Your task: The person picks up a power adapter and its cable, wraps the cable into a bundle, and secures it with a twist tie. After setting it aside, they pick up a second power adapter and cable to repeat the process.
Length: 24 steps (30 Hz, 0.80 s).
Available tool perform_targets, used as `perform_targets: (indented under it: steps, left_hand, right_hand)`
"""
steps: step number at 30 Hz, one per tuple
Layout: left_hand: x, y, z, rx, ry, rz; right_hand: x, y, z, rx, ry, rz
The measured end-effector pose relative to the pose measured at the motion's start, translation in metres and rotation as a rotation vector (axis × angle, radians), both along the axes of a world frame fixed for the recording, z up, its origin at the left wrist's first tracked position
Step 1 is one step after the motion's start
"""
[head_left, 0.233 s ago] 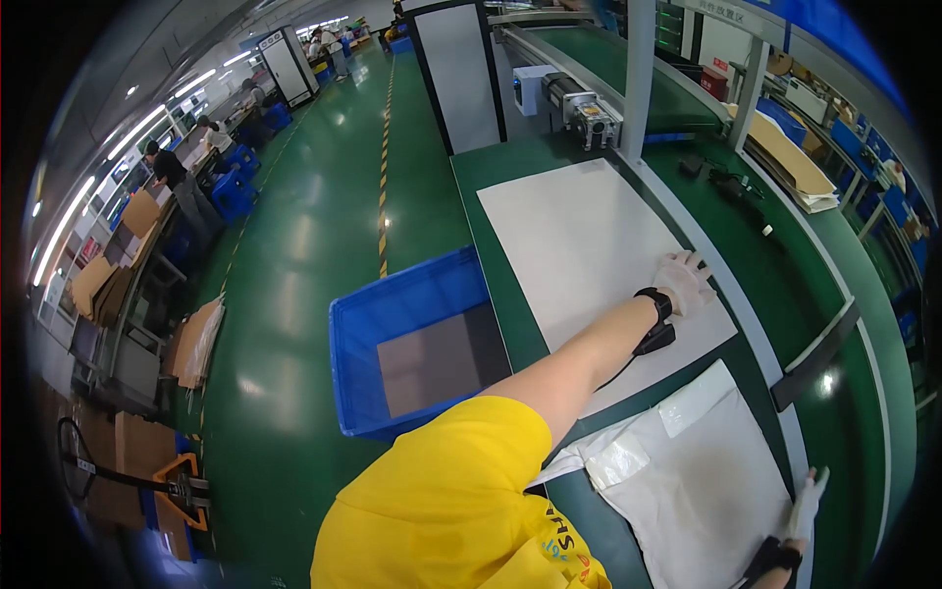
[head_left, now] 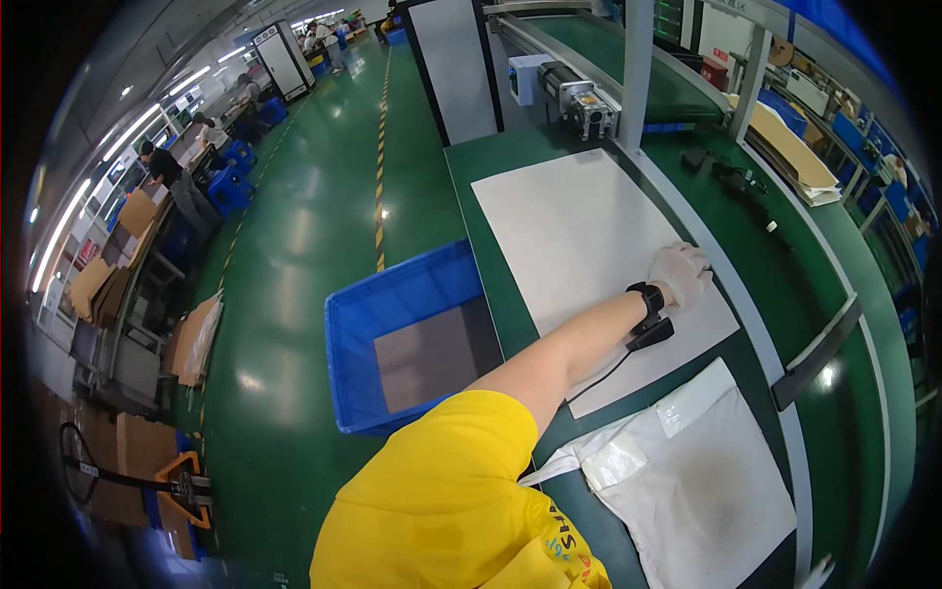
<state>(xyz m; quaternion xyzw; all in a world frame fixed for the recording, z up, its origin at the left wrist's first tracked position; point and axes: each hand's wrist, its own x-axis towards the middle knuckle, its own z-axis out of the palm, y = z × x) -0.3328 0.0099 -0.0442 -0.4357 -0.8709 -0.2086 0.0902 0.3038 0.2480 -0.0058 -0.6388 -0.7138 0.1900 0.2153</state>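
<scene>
White-gloved, your left hand [head_left: 680, 273] rests on a flat, pale rectangular sheet [head_left: 579, 226] near its right edge, probably steadying it against the green table [head_left: 498, 277]. Its fingers look bent; I cannot tell whether they grip. Your right hand [head_left: 817, 572] barely shows, its fingers' state unclear, near a white wrapped packet [head_left: 726, 481].

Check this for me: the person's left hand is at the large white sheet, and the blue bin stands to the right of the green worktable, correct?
Not quite: the blue bin stands to the left of the green worktable, as the head view shows. The left hand is at the large white sheet, as you said.
</scene>
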Motion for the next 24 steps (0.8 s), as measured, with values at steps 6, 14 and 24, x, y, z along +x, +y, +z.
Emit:
perform_targets:
  steps: [6, 14, 24]
  left_hand:
    - [0.018, 0.029, 0.000, 0.156, -0.004, -0.068]
    - [0.034, 0.039, 0.022, 0.128, -0.092, -0.086]
    - [0.029, 0.040, 0.009, 0.261, -0.040, -0.136]
  right_hand:
    - [0.152, -0.050, -0.034, 0.090, -0.450, -0.273]
    - [0.150, -0.096, -0.003, 0.048, -0.491, -0.443]
    - [0.183, -0.101, -0.022, 0.269, -0.272, -0.375]
